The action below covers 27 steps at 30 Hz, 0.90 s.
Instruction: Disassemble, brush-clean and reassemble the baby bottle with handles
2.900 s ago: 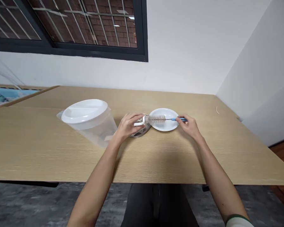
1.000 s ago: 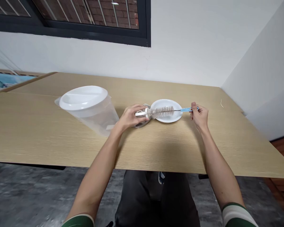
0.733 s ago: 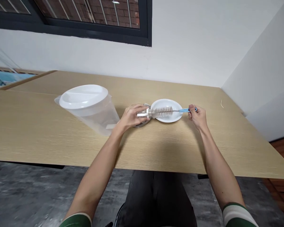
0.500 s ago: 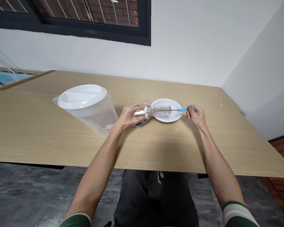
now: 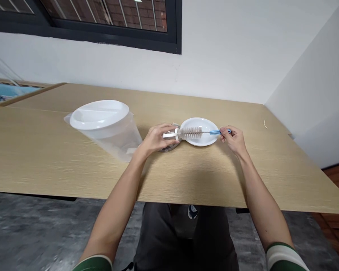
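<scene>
My left hand (image 5: 159, 137) is closed around a small clear bottle-like piece with white parts (image 5: 175, 133), its open end facing right; its exact kind is hard to make out. In a closed grip, my right hand (image 5: 232, 138) has the blue handle of a bottle brush (image 5: 210, 132). The brush's pale bristles lie partly within the mouth of the clear piece, though how deep I cannot tell. Beneath the brush stands a white oval dish (image 5: 199, 143). A round metal dish (image 5: 169, 148) is partly hidden under my left hand.
A translucent plastic pitcher (image 5: 113, 137) with a white lid stands to the left of my left hand. The wooden table (image 5: 192, 177) ends in front of my legs and meets a white wall at the back. A thin pale scrap (image 5: 265, 124) lies far right.
My right hand has moved slightly left, pushing the brush towards the clear piece, so its bristles sit further left. My left hand stays nearly in place.
</scene>
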Each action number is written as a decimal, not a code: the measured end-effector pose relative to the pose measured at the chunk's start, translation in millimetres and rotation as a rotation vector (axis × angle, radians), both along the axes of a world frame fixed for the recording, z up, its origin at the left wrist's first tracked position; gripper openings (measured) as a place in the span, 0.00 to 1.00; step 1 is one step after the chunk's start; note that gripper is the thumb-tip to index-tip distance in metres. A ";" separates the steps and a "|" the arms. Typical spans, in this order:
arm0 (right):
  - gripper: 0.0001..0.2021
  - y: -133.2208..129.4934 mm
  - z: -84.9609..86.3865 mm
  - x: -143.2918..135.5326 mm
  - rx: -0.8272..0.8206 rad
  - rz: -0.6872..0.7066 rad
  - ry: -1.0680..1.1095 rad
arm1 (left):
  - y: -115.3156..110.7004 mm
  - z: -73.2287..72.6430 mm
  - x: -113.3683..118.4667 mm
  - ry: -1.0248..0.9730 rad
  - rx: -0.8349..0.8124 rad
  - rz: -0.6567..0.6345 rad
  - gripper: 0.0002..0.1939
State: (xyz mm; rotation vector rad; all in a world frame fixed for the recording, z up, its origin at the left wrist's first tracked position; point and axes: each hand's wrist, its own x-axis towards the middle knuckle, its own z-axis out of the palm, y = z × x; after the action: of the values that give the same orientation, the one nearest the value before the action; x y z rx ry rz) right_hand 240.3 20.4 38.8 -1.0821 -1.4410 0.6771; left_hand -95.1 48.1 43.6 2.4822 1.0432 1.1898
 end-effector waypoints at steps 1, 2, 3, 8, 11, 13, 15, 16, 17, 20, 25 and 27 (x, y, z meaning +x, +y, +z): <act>0.24 0.3 -0.2 0.2 0.001 0.006 -0.006 | 0.5 0.1 -0.7 0.005 -0.006 -0.001 0.25; 0.23 0.7 -0.6 0.7 0.003 0.013 -0.009 | 1.1 0.1 -1.7 0.009 -0.012 0.002 0.25; 0.22 1.4 -1.2 1.4 0.005 0.019 -0.005 | 1.6 0.2 -2.9 0.010 -0.018 0.007 0.25; 0.21 7.3 -6.2 6.6 0.007 0.029 0.076 | 3.5 0.6 -8.2 -0.016 0.008 0.031 0.27; 0.21 10.0 -9.0 8.2 0.030 0.033 0.120 | 3.2 0.8 -8.4 -0.020 0.019 0.030 0.27; 0.21 10.4 -9.7 7.8 0.048 0.037 0.139 | 2.5 1.5 -8.0 -0.025 0.009 0.032 0.27; 0.22 9.9 -9.6 6.5 0.053 0.041 0.154 | 1.6 2.6 -7.9 -0.038 -0.010 0.037 0.26; 0.22 9.6 -9.3 5.8 0.052 0.044 0.162 | 1.2 3.2 -8.0 -0.045 -0.020 0.038 0.26; 0.21 9.2 -8.9 5.2 0.051 0.047 0.170 | 0.9 3.8 -8.2 -0.054 -0.028 0.038 0.26; 0.19 8.8 -7.9 5.0 0.068 0.050 0.199 | 0.4 5.0 -9.0 -0.067 -0.031 0.035 0.26; 0.19 10.0 -8.8 9.6 0.058 0.017 0.191 | 0.7 5.7 -10.7 -0.075 -0.004 0.045 0.26; 0.20 10.3 -9.5 11.4 0.021 0.011 0.154 | 0.9 5.9 -11.3 -0.069 -0.009 0.041 0.26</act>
State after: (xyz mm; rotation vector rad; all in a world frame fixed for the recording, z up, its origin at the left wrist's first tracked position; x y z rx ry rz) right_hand 251.7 30.7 29.3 -0.9848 -1.3194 0.7356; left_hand -106.4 48.9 49.5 2.4051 1.0833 1.2701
